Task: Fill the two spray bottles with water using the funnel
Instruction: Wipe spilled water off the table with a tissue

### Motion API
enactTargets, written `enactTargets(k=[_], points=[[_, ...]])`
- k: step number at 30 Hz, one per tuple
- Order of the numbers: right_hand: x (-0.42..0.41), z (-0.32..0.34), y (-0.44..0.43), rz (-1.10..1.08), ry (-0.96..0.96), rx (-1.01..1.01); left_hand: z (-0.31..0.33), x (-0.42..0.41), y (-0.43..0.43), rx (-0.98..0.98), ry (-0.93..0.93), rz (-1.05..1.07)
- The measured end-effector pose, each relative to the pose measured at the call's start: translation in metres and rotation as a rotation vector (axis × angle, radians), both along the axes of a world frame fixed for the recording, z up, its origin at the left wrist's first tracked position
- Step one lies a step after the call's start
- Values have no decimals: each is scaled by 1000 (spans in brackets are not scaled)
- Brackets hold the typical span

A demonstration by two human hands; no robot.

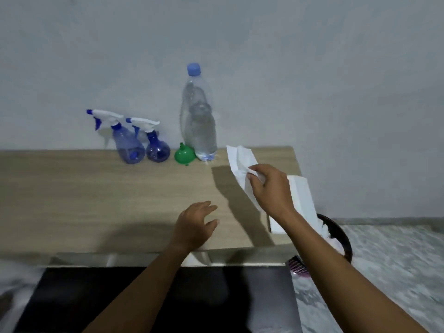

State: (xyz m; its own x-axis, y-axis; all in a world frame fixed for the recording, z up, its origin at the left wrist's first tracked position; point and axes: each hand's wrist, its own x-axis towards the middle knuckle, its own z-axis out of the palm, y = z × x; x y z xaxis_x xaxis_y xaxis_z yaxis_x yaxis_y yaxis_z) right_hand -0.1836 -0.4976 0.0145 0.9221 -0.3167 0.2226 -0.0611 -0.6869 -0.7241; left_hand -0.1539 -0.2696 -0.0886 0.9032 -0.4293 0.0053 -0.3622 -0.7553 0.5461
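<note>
Our right hand (269,186) pinches a white tissue (240,162) above the surface (84,200), our left hand (194,224) hovers empty with fingers spread, and both spray bottles (141,143) stand capped.

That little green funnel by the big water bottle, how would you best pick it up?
The green funnel rests wide mouth down, its narrow spout pointing up. Pinching the spout from above looks easiest, since the rim lies flat on the table. Come from the front: the water bottle crowds its right side and the spray bottles stand to its left.
</note>
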Motion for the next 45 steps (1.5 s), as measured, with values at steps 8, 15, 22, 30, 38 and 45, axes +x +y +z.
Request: enactTargets(k=[8,15,22,30,38,45], points=[[66,-28,175,259,118,-112,30,25,173,119,186,353],[111,-85,263,317,265,-268,5,60,272,377,332,262],[106,-136,281,395,331,-470,-6,65,282,352,325,238],[98,-142,307,500,380,-558,-2,68,282,401,305,222],[111,-98,273,189,263,-120,7,78,271,425,189,126],[88,-119,235,293,517,-394,-5,83,259,364,289,-14]])
